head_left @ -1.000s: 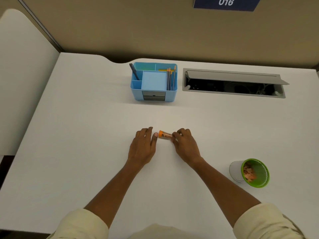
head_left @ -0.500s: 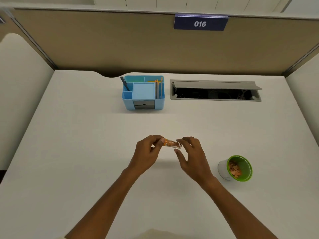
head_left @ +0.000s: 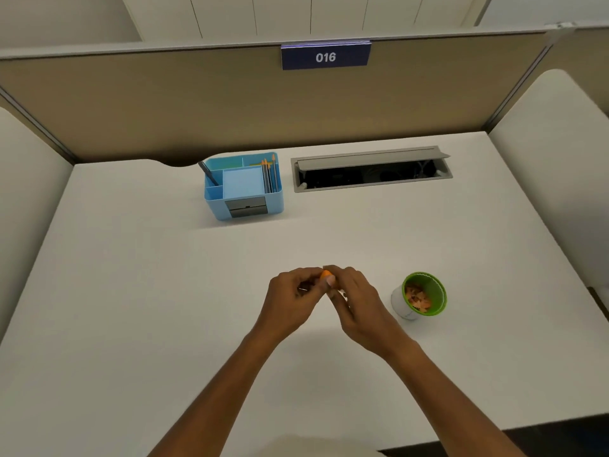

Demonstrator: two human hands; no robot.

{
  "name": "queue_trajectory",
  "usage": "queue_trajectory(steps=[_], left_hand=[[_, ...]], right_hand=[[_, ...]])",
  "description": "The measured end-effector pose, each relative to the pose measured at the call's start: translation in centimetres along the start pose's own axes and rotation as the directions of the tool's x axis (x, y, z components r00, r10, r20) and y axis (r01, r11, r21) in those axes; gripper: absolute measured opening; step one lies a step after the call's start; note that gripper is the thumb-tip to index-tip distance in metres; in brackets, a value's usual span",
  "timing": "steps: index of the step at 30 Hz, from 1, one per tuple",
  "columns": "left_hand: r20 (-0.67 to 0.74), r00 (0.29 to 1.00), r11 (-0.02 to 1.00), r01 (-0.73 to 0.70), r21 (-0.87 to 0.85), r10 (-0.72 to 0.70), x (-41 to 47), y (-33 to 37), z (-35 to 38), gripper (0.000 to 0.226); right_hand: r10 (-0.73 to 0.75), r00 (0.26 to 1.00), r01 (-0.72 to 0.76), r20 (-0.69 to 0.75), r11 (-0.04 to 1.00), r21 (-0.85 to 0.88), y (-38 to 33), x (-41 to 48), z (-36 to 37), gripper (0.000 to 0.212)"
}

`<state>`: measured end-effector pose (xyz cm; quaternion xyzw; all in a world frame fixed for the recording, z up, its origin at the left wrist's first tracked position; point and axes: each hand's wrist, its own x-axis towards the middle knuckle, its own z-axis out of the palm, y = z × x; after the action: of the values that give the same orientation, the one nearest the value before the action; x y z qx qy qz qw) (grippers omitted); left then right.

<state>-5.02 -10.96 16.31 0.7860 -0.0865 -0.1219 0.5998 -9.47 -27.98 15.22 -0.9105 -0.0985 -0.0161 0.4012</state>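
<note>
A small tube with an orange cap [head_left: 327,275] is held above the middle of the white desk [head_left: 131,291], between both hands. Only its orange end shows; the rest is hidden by fingers. My left hand [head_left: 293,293] curls its fingers round the tube from the left. My right hand [head_left: 354,296] pinches it from the right, thumb and fingertips meeting at the orange cap. The two hands touch each other there.
A green-rimmed white cup [head_left: 421,296] holding orange bits stands just right of my right hand. A blue desk organiser [head_left: 244,188] with pens and pencils sits at the back. Beside it is an open grey cable hatch [head_left: 370,171]. Partition walls enclose the desk.
The tube lay on the desk between my hands a second ago. Both hands lifted it and closed in, so now they cover all but the orange cap. The camera view tilted up.
</note>
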Motion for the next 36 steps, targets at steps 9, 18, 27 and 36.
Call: queue_trajectory(steps=[9,18,27,36], left_hand=[[-0.003,1.000,1.000,0.015,-0.012,-0.015,-1.3,1.4,3.3,0.011],[0.041,0.998,0.998,0.056,-0.012,-0.056,-1.5,2.3,4.0,0.017],[0.081,0.966,0.853,0.257,-0.454,-0.247,-0.8,2.6,3.9,0.017],[0.102,0.944,0.725,0.307,-0.617,-0.314,-0.6,1.3,4.0,0.019]], right_hand=[[0.008,0.986,-0.029,-0.165,0.992,-0.126,0.1,-2.5,-1.0,0.023],[-0.006,0.969,-0.038,-0.248,0.985,-0.170,0.3,-3.2,-2.0,0.021],[0.413,0.905,-0.227,-0.097,0.665,0.711,2.4,-4.2,-3.3,0.033],[0.551,0.790,-0.343,-0.268,0.760,0.552,7.6,-6.6,-8.7,0.036]])
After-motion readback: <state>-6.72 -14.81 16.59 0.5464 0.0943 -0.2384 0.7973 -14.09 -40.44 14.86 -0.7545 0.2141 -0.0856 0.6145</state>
